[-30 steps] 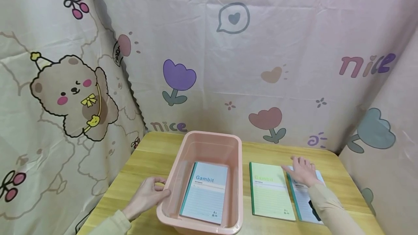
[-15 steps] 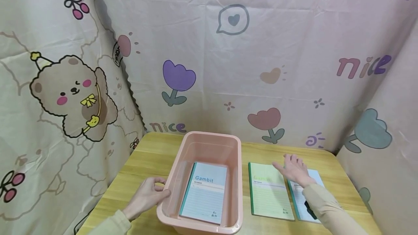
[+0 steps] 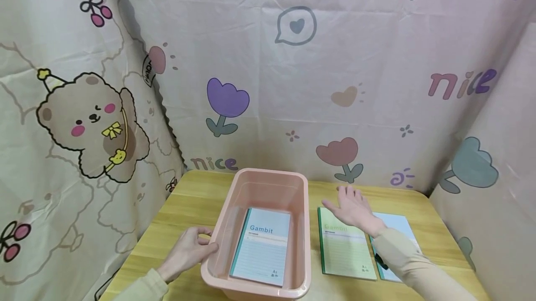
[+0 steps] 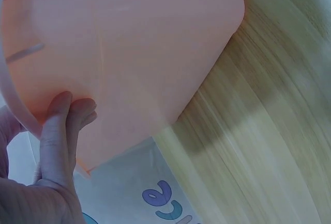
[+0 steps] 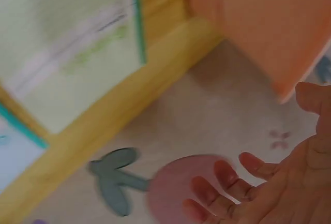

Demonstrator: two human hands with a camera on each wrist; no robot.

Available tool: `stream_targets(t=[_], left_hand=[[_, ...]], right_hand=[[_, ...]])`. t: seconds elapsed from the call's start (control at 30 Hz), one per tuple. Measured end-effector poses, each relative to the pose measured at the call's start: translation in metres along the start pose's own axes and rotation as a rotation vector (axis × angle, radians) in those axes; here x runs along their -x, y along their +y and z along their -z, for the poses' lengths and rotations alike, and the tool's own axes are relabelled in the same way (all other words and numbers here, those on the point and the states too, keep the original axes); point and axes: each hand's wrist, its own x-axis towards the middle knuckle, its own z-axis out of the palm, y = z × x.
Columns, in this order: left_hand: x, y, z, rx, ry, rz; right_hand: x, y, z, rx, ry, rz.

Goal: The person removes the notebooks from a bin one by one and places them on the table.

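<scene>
My left hand [image 3: 189, 250] pinches the left rim of a pink plastic bin [image 3: 307, 236], thumb over the edge and fingers against the outer wall [image 4: 129, 63]. Inside the bin lies a blue notebook [image 3: 264, 250] marked "Gambit", its cover facing up. My right hand [image 3: 351, 209], fingers spread and holding nothing, hovers over the top of a green notebook [image 3: 348, 254] lying right of the bin. Beside that one lies a second blue notebook [image 3: 395, 224], partly hidden under my right forearm. In the right wrist view the green notebook [image 5: 77, 32] is blurred.
All of this sits on a wooden table [image 3: 201, 194]. A patterned cloth [image 3: 268, 82] with tulips and "nice" lettering hangs behind it. More cloth, with a bear print [image 3: 94, 124], hangs on the left side.
My right hand has moved left, from over the blue notebook on the table to over the top of the green one. The left hand keeps its grip on the bin's rim.
</scene>
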Motion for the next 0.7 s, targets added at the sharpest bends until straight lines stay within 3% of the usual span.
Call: stream_targets(t=[0.37,0.7], left_hand=[[-0.001,-0.001,0.001,0.002,-0.02,-0.014],[0.0,0.001,0.0,-0.003,-0.008,-0.006]], right_hand=[[-0.002,-0.075,0.018,0.091,0.007,0.146],[-0.011,-0.134,0.011,0.113,-0.04,0.211]])
